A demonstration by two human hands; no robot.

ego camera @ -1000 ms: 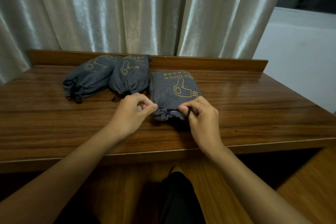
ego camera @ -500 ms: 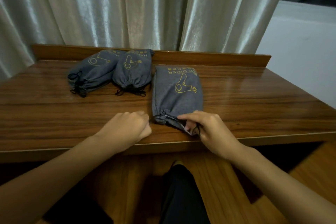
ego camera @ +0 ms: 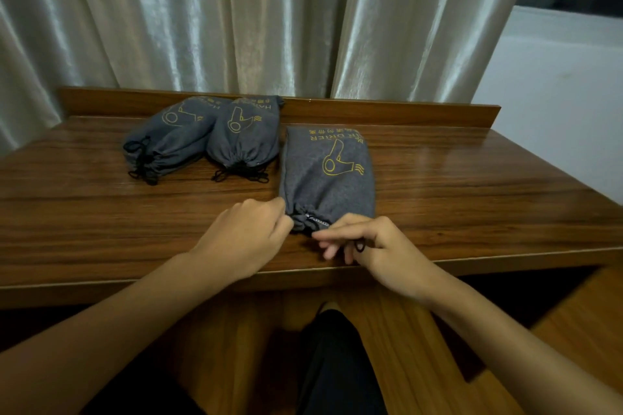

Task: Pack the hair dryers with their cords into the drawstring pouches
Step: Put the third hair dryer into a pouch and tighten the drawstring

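No hair dryer or cord can be seen anywhere; whatever fills the three pouches is hidden by the cloth, and the printed words on the nearest pouch (ego camera: 326, 175) read upside down and are partly hard to make out. That pouch is grey with a yellow hair-dryer outline, lies flat on the wooden table (ego camera: 472, 209) and has its gathered mouth pointing at the person, right between the two hands. The left hand (ego camera: 244, 239) is curled, its fingertips pinching the left corner of the gathered mouth; what exactly they hold there is covered by the knuckles. The right hand (ego camera: 374, 244) rests at the mouth's right corner with its fingers loosely bent and a loop of black drawstring (ego camera: 359, 245) hooked round one of them. Beyond the left fingers, well apart from them, lie two more grey pouches, the left pouch (ego camera: 168, 138) and the middle pouch (ego camera: 244, 136), touching each other, both drawn tight with black strings spilling onto the wood. A pale curtain (ego camera: 236, 17) hangs behind the table's raised back edge.
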